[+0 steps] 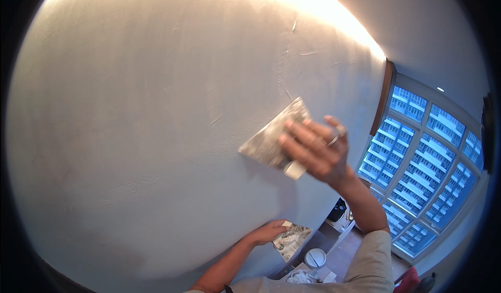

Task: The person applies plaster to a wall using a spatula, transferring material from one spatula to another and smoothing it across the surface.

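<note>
My right hand (318,149) grips a wide, putty-smeared metal scraper (263,139) with its edge at the grey plastered wall (130,94), its fingers pressed along the blade and a ring on one of them. The wall shows thin ridges and rough patches around the blade. Lower down, my left hand (267,232) holds a second flat plate (292,241), mottled with pale putty, by its left side.
At the right is a tall window (422,170) facing apartment blocks, beside a wooden trim (382,94). Below me a white bucket (315,258), crumpled white material (301,276) and a shelf with a black item (339,208) stand near the wall. A light strip runs along the ceiling edge.
</note>
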Demonstrator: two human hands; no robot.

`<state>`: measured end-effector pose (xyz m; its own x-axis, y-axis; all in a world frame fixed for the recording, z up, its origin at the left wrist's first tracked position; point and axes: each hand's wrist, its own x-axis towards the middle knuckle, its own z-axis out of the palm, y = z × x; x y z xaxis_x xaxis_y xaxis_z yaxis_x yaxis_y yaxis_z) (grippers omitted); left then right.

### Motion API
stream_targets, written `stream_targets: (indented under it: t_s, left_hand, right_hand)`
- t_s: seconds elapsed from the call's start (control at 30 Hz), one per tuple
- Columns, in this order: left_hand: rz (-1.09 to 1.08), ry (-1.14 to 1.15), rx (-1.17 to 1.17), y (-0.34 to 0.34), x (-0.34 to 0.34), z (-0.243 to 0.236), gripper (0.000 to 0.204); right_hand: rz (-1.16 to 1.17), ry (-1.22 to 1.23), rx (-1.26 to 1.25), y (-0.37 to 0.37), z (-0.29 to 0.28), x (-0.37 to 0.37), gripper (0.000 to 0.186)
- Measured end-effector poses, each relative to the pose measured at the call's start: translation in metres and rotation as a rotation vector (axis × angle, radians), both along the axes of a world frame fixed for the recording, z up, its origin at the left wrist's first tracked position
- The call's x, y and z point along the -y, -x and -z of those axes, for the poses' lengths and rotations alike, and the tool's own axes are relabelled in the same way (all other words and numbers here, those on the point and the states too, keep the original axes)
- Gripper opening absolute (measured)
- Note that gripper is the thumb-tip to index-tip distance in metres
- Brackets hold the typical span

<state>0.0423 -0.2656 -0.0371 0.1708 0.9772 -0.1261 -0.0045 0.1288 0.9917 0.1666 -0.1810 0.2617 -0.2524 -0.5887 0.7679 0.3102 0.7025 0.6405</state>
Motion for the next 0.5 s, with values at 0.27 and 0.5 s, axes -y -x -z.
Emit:
stream_targets:
  t_s: [0.27,0.5]
  left_hand:
    - [-0.055,-0.026,-0.05,-0.004,0.011,-0.016,0.027]
    - [-0.043,0.011,-0.084,-0.001,0.01,-0.015,0.027]
  right_hand:
    - [-0.145,0.06,-0.365,0.019,-0.172,-0.052,0.04]
    - [-0.247,0.051,-0.194,0.056,-0.107,-0.051,0.041]
